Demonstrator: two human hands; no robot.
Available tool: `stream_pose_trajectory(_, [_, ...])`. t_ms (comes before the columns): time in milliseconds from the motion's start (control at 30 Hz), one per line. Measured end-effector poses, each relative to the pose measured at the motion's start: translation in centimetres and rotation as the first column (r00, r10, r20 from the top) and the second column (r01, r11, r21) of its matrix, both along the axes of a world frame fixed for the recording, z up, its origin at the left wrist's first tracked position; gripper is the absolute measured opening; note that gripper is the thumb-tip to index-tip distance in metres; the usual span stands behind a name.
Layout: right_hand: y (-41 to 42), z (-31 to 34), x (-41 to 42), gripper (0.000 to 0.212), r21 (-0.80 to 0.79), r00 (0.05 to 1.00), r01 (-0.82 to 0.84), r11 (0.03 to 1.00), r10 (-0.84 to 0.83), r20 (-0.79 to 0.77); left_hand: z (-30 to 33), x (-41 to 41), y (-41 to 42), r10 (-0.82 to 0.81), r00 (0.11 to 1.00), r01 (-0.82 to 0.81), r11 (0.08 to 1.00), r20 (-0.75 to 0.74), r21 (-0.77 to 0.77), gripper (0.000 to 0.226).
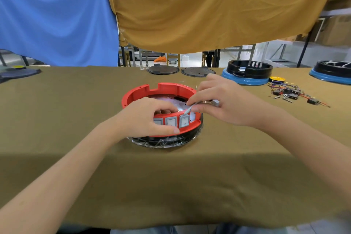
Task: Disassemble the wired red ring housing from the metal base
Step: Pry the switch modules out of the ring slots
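A red ring housing (167, 87) sits on a black base (167, 141) wrapped in clear film, at the table's middle. Grey rocker switches (184, 121) line its near wall, and a shiny metal plate (178, 105) shows inside. My left hand (150, 115) grips the near wall, fingers inside the ring and thumb along the outer lower edge. My right hand (220, 99) hovers over the ring's right side and pinches a thin grey strip (188, 110) that runs down to the rightmost switch. A small grey part (215, 102) shows under its fingers.
Loose wired switches and small metal pieces (292, 94) lie at the right. Two black rings on blue bases (247, 73) (332, 72) stand at the back right, two dark round plates (163, 69) (197, 72) at the back middle. Blue and mustard cloths hang behind.
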State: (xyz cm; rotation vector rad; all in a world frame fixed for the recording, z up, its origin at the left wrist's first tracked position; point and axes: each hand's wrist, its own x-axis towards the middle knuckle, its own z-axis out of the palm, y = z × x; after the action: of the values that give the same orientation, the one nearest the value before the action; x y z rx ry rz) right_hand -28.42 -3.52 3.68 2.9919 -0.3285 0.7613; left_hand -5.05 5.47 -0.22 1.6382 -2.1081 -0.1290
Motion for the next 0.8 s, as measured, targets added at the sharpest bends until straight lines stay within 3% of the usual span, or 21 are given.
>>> stream_pose_trajectory(67, [0.6, 0.6, 0.7, 0.021, -0.122, 0.999, -0.016, 0.992, 0.01, -0.051, -0.3, -0.2, 0.2, 0.061, 0.995, -0.059, 0.998, 0.073, -0.032, 0.048])
stream_pose_trajectory(233, [1.4, 1.9, 2.5, 0.023, -0.387, 0.964, -0.032, 0.921, -0.073, -0.254, -0.3, -0.3, 0.0, 0.088, 0.993, -0.086, 0.996, 0.079, -0.028, 0.048])
stream_pose_trajectory(400, [2.4, 2.9, 3.8, 0.022, -0.445, 0.926, -0.095, 0.891, -0.085, -0.368, -0.2, -0.1, 0.1, 0.078, 0.995, -0.077, 0.997, 0.066, -0.01, 0.051])
stream_pose_trajectory(600, [4.0, 4.4, 6.2, 0.029, -0.487, 0.822, -0.083, 0.869, -0.217, -0.526, 0.2, -0.4, 0.3, 0.038, 0.999, -0.038, 0.999, 0.008, 0.027, 0.051])
stream_pose_trajectory(800, [5.0, 4.7, 6.9, 0.036, -0.531, 0.793, -0.077, 0.844, -0.271, -0.546, 0.9, -0.3, 0.1, 0.009, 0.998, -0.001, 0.991, -0.06, 0.136, 0.045])
